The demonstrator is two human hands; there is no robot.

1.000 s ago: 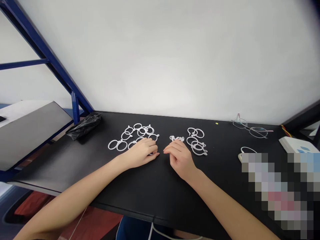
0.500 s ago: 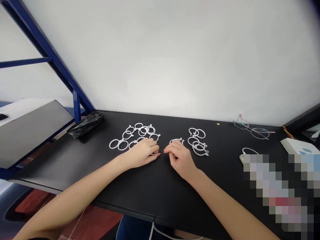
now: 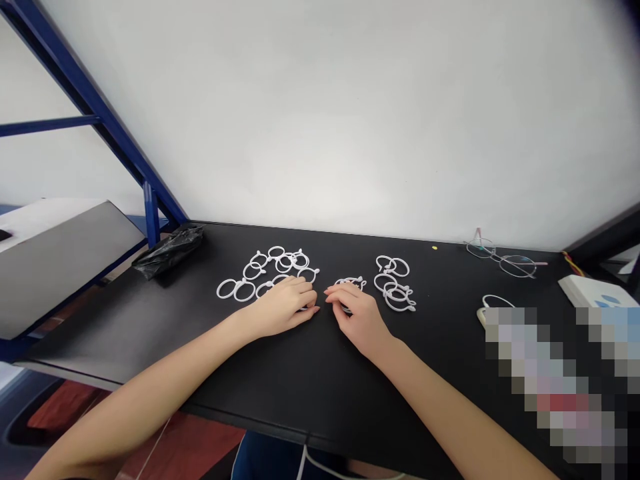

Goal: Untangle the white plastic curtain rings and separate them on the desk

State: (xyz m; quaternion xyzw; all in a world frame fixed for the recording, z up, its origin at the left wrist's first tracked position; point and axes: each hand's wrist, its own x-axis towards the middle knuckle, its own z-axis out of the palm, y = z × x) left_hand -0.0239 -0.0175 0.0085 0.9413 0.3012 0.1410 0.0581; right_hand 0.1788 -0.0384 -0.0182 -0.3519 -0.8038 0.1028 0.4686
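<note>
My left hand (image 3: pixel 289 303) lies over the near edge of a loose group of white curtain rings (image 3: pixel 245 291), each with a small eyelet. Its fingers bend loosely on the table and the thumb stretches out to the right; some rings are partly hidden under it. Just across a small gap, my right hand (image 3: pixel 359 312) rests on a small pile of white rings (image 3: pixel 356 283), partly covering them. Its fingers point left, with thumb and forefinger apart. No ring appears gripped in either hand. Further right lies another group of white rings (image 3: pixel 399 293).
A crumpled black plastic bag (image 3: pixel 170 250) sits at the table's left back corner. Wire-framed glasses (image 3: pixel 517 265) lie at the back right, near a white box (image 3: pixel 597 293) and a blurred-out object (image 3: pixel 555 380). A white wall (image 3: pixel 320 133) rises behind the black table (image 3: pixel 280 380).
My right hand's fingers have spread a little and shifted slightly left, showing more of the ring pile. The left hand keeps its place. The whole view has moved very slightly.
</note>
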